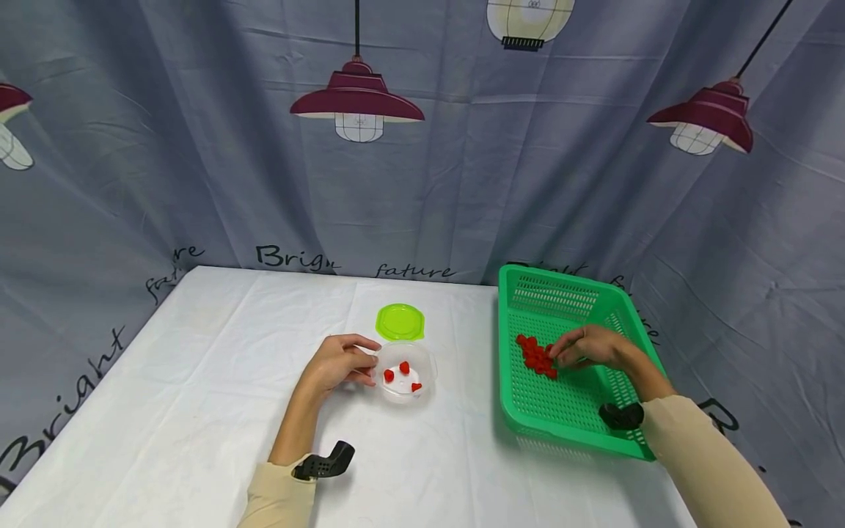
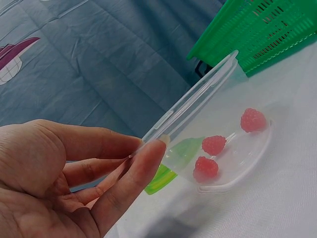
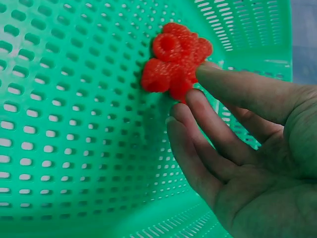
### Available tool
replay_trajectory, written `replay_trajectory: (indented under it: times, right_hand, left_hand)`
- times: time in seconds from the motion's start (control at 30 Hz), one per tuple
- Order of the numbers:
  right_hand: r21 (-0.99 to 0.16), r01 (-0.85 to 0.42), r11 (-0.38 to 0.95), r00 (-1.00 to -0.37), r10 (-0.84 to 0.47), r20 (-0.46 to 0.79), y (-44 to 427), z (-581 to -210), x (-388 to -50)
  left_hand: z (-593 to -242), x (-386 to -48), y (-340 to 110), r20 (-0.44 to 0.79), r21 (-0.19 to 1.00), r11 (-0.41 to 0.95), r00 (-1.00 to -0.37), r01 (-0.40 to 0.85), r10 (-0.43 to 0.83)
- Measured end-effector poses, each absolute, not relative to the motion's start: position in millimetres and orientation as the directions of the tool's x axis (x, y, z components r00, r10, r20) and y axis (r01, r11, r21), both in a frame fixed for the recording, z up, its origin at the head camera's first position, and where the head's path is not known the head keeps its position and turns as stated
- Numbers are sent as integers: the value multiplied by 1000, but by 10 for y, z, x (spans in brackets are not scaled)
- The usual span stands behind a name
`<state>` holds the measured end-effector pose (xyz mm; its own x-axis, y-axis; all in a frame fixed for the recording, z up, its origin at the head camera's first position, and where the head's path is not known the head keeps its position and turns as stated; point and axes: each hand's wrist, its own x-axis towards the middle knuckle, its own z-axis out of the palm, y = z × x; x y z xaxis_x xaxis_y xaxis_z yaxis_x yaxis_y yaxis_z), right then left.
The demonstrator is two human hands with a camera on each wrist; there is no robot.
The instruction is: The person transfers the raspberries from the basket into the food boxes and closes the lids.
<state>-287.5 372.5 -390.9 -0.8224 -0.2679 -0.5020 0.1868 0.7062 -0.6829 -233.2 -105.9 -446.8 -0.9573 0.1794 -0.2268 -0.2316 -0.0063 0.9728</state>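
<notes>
Overall, a grey-blue curtain (image 1: 422,205) printed with lamps closes off the far side and both flanks of my workspace. Before it, a table (image 1: 198,411) with a white cloth carries all items. At right sits a green perforated basket (image 1: 505,345); its raised walls enclose the raspberry pile on every side, and my right forearm passes over its near right-hand rim.

My right hand (image 1: 590,346) reaches down inside, thumb and fingers curved, tips at the pile's edge; I cannot tell whether a berry is pinched. My left hand (image 1: 337,364) pinches the rim of a clear bowl (image 1: 423,371) between thumb and fingers, from its left side. The bowl stands upright on the cloth, well apart from the basket. Just beyond it lies a lime-green lid (image 1: 400,323).

Red raspberries (image 1: 536,356) form the pile; three further berries (image 1: 405,367) rest separately on the bowl's bottom.
</notes>
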Motion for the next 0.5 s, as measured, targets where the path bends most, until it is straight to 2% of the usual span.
replay_trajectory:
  times: [0.27, 0.5]
  right_hand:
    - [-658, 226, 719, -806, -242, -541, 3716, -4023, -2880]
    - [-656, 227, 720, -817, -226, -530, 3706, -4070, -2859]
  left_hand:
    - [-4475, -2336, -1070, -229, 972, -8, -957, -234, 179]
    - [-4485, -2339, -1071, -226, 973, -9, -958, -232, 177]
